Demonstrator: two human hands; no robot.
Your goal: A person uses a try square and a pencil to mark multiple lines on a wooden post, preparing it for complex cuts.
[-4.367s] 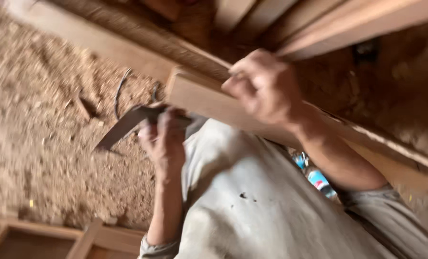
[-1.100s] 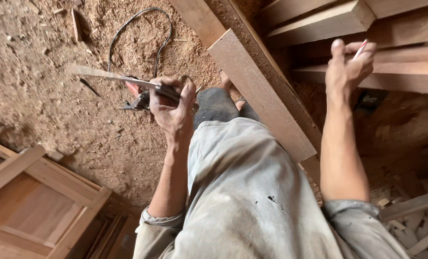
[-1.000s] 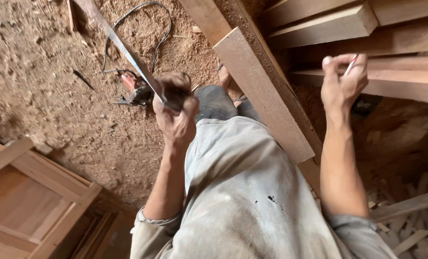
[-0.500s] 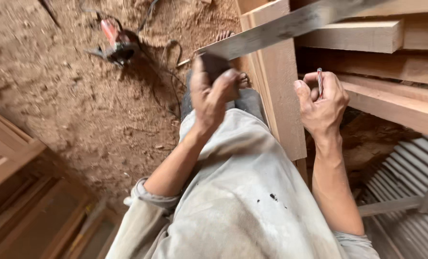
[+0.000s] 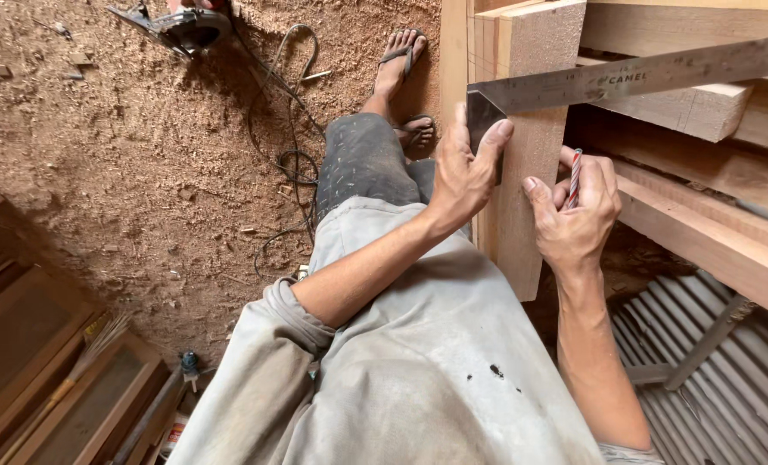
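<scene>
My left hand (image 5: 463, 176) grips the square (image 5: 625, 79) at twelve o'clock on the plank (image 5: 522, 129); right hand (image 5: 578, 215) holds a pencil (image 5: 573, 176). Keep it flush.

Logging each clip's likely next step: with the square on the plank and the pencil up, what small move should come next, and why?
Probably bring the pencil in the right hand up to the metal square and draw along its edge. The left hand already presses the square across the wooden plank, while the pencil tip sits just below the blade, apart from it.
</scene>
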